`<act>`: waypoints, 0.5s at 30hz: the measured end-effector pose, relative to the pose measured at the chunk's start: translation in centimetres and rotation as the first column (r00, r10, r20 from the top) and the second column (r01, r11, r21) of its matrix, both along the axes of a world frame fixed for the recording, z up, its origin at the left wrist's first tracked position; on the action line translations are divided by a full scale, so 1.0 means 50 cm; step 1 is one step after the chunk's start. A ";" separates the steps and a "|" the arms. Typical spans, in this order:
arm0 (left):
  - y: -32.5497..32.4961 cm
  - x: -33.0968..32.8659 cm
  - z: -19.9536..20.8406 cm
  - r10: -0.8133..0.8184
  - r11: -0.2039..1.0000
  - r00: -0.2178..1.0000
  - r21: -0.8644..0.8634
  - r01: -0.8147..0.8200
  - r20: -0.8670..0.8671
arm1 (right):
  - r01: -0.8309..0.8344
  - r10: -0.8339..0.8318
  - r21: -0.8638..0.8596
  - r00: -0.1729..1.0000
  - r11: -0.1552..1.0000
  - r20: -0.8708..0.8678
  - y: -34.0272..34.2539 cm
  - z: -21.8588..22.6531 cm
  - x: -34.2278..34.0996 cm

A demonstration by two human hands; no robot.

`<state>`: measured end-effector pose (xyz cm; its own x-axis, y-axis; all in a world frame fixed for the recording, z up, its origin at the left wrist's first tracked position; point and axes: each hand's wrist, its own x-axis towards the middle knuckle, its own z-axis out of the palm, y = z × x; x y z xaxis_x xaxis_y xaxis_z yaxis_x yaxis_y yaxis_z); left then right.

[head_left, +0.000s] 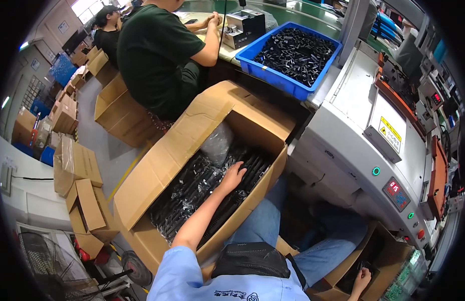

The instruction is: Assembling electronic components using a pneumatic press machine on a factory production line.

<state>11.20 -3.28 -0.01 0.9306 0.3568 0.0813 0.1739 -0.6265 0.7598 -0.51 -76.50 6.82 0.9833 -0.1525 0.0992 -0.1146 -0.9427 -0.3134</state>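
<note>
A large open cardboard box [167, 150] stands at my left side, holding rows of long black parts [184, 193] with clear plastic wrapping among them. My left hand [233, 176] reaches into it and touches the black parts, its fingers partly stretched and slightly apart. A crumpled clear plastic bag [218, 144] lies just beyond that hand. Low on the right, my right hand [362, 278] is at a smaller cardboard box [393, 266], fingers curled against something dark. What those fingers hold is too small and dark to make out.
A grey-white machine [337, 135] with lit buttons and a display stands at my right. Behind the box, a blue tray [247, 65] full of small black parts rests on a bench. A co-worker in dark green [152, 55] sits close ahead. Cardboard boxes [74, 165] line the left.
</note>
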 end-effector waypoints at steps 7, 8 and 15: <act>0.018 0.020 -0.030 -0.166 0.986 0.980 0.015 0.168 -0.106 | 0.067 -0.061 0.261 0.998 0.963 -0.032 0.033 0.024 -0.020; 0.013 0.015 -0.023 -0.174 0.982 0.975 0.043 0.182 -0.137 | 0.128 -0.106 0.358 0.991 0.925 -0.081 0.055 0.045 -0.023; 0.007 0.027 -0.018 0.126 0.945 0.978 0.319 -0.067 -0.167 | 0.158 -0.131 0.258 0.984 0.953 -0.121 0.080 0.085 -0.012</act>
